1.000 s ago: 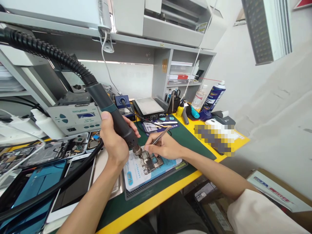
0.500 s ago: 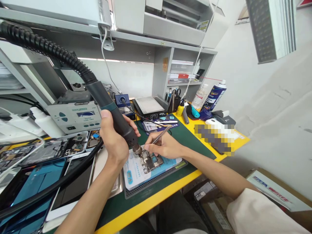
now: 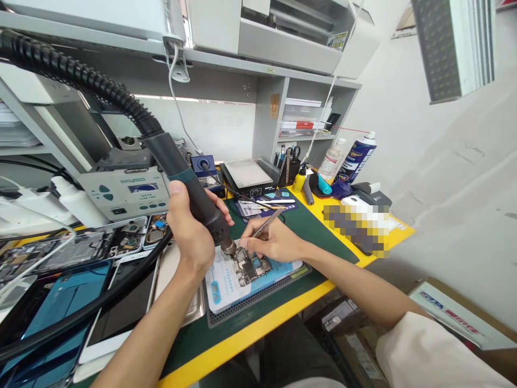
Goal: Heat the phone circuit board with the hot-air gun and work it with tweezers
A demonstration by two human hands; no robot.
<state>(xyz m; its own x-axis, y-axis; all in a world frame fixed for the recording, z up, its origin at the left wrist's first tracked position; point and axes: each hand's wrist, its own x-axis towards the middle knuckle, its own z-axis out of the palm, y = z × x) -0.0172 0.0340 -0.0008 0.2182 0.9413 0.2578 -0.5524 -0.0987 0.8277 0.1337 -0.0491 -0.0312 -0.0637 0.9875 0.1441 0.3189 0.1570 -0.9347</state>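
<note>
My left hand (image 3: 189,231) is wrapped round the dark handle of a hot-air wand (image 3: 194,196), whose metal nozzle points down at a small circuit board (image 3: 250,268). The board lies on a light blue pad (image 3: 226,285) over a dark work mat. A ribbed black hose (image 3: 81,81) runs from the wand up to the left. My right hand (image 3: 274,242) pinches metal tweezers (image 3: 266,223), tips down at the board beside the nozzle.
A grey rework station (image 3: 129,191) stands behind the wand. Opened phones and screens (image 3: 60,291) cover the left of the bench. A hotplate (image 3: 246,178), tool cup, bottles and a spray can (image 3: 355,159) line the back right. The bench has a yellow edge (image 3: 250,337).
Both hands hold almost still over the board; the view has shifted only slightly.
</note>
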